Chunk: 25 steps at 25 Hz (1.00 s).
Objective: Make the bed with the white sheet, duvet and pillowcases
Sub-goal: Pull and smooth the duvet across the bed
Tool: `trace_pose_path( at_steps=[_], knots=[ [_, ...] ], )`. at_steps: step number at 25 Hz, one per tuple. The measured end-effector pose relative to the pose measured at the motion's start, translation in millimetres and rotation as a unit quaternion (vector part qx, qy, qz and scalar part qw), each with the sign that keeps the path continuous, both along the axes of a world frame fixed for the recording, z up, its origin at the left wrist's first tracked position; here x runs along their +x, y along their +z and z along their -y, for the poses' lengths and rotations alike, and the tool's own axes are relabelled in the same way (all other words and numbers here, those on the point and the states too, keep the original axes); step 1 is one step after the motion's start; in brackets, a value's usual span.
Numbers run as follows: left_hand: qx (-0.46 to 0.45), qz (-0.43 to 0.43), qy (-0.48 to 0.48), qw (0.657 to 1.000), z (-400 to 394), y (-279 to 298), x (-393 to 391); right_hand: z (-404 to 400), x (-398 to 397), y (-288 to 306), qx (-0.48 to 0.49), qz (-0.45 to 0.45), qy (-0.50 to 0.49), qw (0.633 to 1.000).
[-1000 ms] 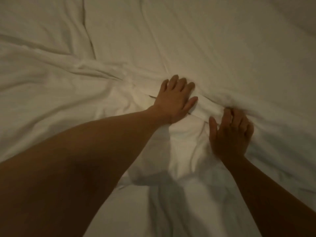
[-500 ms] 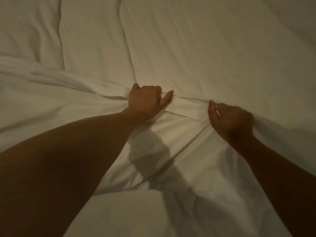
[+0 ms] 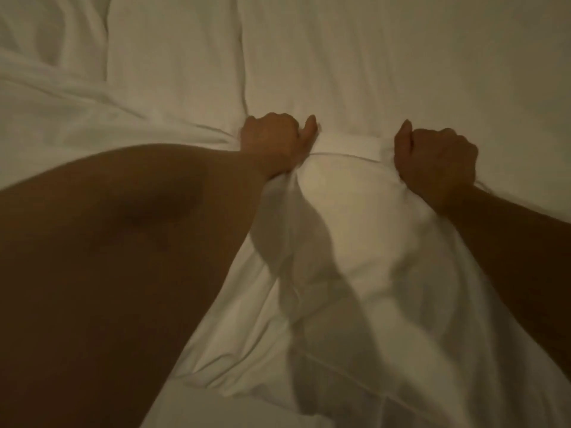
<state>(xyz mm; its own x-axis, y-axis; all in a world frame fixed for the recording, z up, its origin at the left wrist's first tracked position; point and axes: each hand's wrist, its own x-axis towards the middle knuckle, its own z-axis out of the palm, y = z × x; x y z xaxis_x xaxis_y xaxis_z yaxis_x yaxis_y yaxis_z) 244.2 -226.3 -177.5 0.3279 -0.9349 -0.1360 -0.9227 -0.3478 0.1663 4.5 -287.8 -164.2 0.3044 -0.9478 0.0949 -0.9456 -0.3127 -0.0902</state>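
Observation:
White bedding fills the whole head view in dim light. A folded top edge of the white duvet runs across the middle and bunches between my fists. My left hand grips that edge with curled fingers, thumb pointing up. To its right, my right hand grips the same edge in a fist. The cloth between them is pulled taut and hangs in folds toward me. Beyond the edge lie two white pillows, side by side, the right one directly ahead of both hands.
A dark seam separates the two pillows. Rumpled white sheet lies at the left. My forearms cover the lower left and right of the view and cast shadows on the cloth.
Both hands went from lying flat on the fabric to closing into fists on the duvet's edge. The edge has been drawn up toward the pillows, and the cloth now lifts between my hands.

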Motion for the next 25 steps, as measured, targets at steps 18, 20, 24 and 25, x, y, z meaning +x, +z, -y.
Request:
trace_pose_path(
  at_steps=[18, 20, 24, 25],
  knots=[
    [-0.048, 0.032, -0.095, 0.994, -47, 1, -53, -68, -44, -31, -0.067, -0.033, 0.017, 0.997],
    [-0.028, -0.024, -0.146, 0.989, -61, 15, -90, -98, -82, -17, -0.067, -0.057, -0.025, 0.996],
    [0.02, -0.073, -0.206, 0.976, -85, 30, -165, -162, -178, 6, -0.079, -0.081, -0.1, 0.989],
    [0.014, -0.07, -0.235, 0.969, -88, 32, -186, -177, -202, 8, -0.089, -0.094, -0.11, 0.985]
  ],
)
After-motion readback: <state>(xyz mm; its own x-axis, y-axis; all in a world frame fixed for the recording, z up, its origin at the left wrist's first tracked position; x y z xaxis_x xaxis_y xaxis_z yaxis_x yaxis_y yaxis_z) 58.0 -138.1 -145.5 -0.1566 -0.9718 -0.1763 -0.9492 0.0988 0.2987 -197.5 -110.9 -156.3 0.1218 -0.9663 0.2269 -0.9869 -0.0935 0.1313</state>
